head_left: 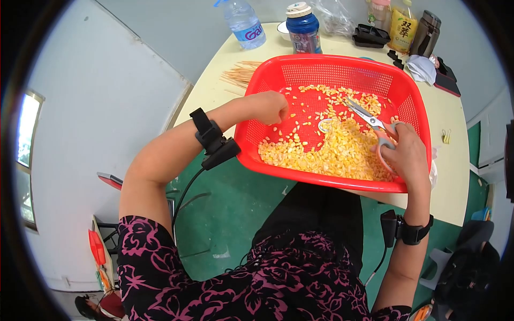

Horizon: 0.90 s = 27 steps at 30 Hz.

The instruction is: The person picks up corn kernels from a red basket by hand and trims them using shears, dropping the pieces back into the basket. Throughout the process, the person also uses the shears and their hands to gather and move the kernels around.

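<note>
a: from the head view, what do we see our hands doing?

b: our right hand is wrapped around the handles of the scissors, fingers pressed through and around the loops. the blades point far and left, lying low over the corn kernels.

a: and the other one?

b: our left hand is bunched up, fingertips drawn together and pointing down at the floor of the red basket, on its left side where the kernels lie thin. we cannot tell whether anything is pinched between them.

a: where does the corn sit?

b: all in the basket. the thick heap is at the near and right part, just beside our right hand; loose kernels scatter to the far side. a small white ring lies between the hands, at the edge of the heap.

a: and the basket itself?

b: it rests on the pale table, its near rim jutting over the table edge. just left of it lies a bundle of wooden skewers; beyond its far rim stand a water bottle and a blue jar.
</note>
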{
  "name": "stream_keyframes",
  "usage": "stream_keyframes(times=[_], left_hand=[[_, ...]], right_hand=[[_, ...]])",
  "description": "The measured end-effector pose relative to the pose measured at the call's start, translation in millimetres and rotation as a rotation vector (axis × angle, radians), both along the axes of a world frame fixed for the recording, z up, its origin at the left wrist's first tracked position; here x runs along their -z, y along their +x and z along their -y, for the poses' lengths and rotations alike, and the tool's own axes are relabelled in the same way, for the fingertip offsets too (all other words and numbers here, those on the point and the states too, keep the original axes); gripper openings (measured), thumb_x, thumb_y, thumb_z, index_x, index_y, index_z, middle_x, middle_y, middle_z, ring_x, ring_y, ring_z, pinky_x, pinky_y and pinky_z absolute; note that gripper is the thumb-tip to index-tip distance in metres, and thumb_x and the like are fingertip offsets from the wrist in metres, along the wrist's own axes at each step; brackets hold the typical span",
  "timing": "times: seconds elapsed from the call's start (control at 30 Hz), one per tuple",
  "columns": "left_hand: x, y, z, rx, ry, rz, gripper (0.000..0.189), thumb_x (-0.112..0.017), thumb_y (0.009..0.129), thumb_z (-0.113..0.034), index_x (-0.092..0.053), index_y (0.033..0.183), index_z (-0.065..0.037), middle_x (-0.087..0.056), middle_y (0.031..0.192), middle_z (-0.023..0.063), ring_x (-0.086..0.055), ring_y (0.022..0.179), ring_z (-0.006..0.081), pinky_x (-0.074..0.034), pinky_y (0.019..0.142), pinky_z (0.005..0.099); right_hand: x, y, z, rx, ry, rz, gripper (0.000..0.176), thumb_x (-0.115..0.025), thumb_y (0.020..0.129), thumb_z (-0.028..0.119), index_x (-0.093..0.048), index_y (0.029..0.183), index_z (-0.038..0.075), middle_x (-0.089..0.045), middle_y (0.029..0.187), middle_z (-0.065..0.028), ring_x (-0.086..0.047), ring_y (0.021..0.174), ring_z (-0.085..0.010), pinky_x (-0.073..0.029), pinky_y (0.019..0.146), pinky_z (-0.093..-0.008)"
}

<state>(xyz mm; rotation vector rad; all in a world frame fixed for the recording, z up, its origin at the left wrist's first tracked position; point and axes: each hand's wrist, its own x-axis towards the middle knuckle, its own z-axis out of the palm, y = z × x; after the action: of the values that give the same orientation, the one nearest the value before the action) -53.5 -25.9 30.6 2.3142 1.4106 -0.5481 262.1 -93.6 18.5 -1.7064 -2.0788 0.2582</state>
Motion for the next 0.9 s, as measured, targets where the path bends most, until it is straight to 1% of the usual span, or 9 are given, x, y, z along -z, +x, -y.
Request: stream_keyframes(times=[0.1,0.2,0.33,0.43,0.53,0.63,0.73,0.83,0.9], left_hand=[[7.1,-1.6,-1.3,0.056,0.017,-0.169,0.021,-0.066,0.071,-0.008,-0.063,0.090,-0.001,-0.063,0.088,0.0163,-0.061,0.086,0.0299,-0.048,0.075,0.0372],[10.8,1.2,-4.5,0.107,-0.003,-0.245,0.021,-0.066,0.069,-0.008,-0.063,0.089,-0.001,-0.063,0.087,0.0171,-0.060,0.087,0.0313,-0.048,0.074,0.0383],[19.8,6.6,-8.9,0.174,0.029,-0.310,0.019,-0.065,0.067,-0.006,-0.064,0.085,0.000,-0.063,0.087,0.0183,-0.060,0.086,0.0328,-0.048,0.072,0.0393],[25.1,10.9,-9.4,0.150,0.019,-0.322,0.030,-0.071,0.066,-0.009,-0.065,0.093,0.001,-0.062,0.096,0.0201,-0.060,0.092,0.0334,-0.050,0.077,0.0389],[22.4,14.9,-4.4,0.120,0.016,-0.357,0.030,-0.071,0.066,-0.010,-0.064,0.094,0.001,-0.062,0.096,0.0199,-0.060,0.093,0.0326,-0.049,0.077,0.0390],[18.5,12.6,-0.6,0.136,0.069,-0.272,0.016,-0.061,0.068,-0.004,-0.064,0.083,0.002,-0.063,0.087,0.0205,-0.061,0.085,0.0344,-0.049,0.071,0.0404],[11.7,16.0,3.2,0.134,0.140,-0.281,0.016,-0.059,0.068,-0.002,-0.064,0.083,0.002,-0.063,0.083,0.0200,-0.061,0.081,0.0350,-0.049,0.069,0.0403],[1.5,15.6,-3.2,0.100,0.200,-0.114,0.016,-0.060,0.069,-0.003,-0.064,0.083,0.004,-0.063,0.077,0.0197,-0.062,0.076,0.0343,-0.050,0.067,0.0378],[1.9,14.8,-5.4,0.033,0.203,0.082,0.013,-0.060,0.071,-0.003,-0.063,0.081,0.004,-0.063,0.071,0.0173,-0.063,0.072,0.0286,-0.050,0.064,0.0346]], right_hand=[[6.8,3.1,-1.7,-0.025,0.037,0.012,0.042,-0.076,0.062,0.023,-0.053,0.086,-0.003,-0.056,0.084,-0.0170,-0.058,0.076,-0.0316,-0.046,0.066,-0.0389],[2.4,1.4,-0.4,-0.015,-0.004,0.014,0.042,-0.075,0.062,0.022,-0.053,0.087,-0.004,-0.057,0.086,-0.0174,-0.058,0.078,-0.0320,-0.047,0.068,-0.0384],[-3.1,-0.4,1.7,0.004,-0.019,-0.018,0.038,-0.076,0.060,0.021,-0.056,0.082,-0.004,-0.059,0.090,-0.0177,-0.059,0.083,-0.0315,-0.047,0.072,-0.0381],[1.9,1.8,0.4,-0.015,0.014,-0.040,0.036,-0.076,0.061,0.019,-0.056,0.081,-0.003,-0.059,0.089,-0.0174,-0.059,0.082,-0.0316,-0.047,0.071,-0.0385],[1.8,2.4,0.0,-0.018,0.010,-0.050,0.034,-0.075,0.061,0.018,-0.057,0.081,-0.003,-0.058,0.088,-0.0170,-0.059,0.081,-0.0317,-0.047,0.070,-0.0388],[0.8,2.6,0.3,-0.025,0.016,-0.063,0.034,-0.075,0.061,0.018,-0.057,0.080,-0.002,-0.058,0.087,-0.0167,-0.059,0.081,-0.0317,-0.047,0.070,-0.0389],[2.1,2.7,0.1,-0.032,0.022,-0.057,0.034,-0.075,0.060,0.018,-0.057,0.080,-0.002,-0.058,0.087,-0.0166,-0.059,0.081,-0.0317,-0.047,0.071,-0.0385],[0.6,1.7,-0.2,-0.029,0.008,-0.048,0.035,-0.075,0.060,0.018,-0.057,0.081,-0.003,-0.058,0.088,-0.0166,-0.059,0.082,-0.0317,-0.048,0.072,-0.0381],[-0.5,1.5,-0.7,-0.023,-0.008,-0.035,0.035,-0.076,0.061,0.018,-0.057,0.081,-0.003,-0.058,0.088,-0.0166,-0.059,0.082,-0.0317,-0.048,0.073,-0.0379]])
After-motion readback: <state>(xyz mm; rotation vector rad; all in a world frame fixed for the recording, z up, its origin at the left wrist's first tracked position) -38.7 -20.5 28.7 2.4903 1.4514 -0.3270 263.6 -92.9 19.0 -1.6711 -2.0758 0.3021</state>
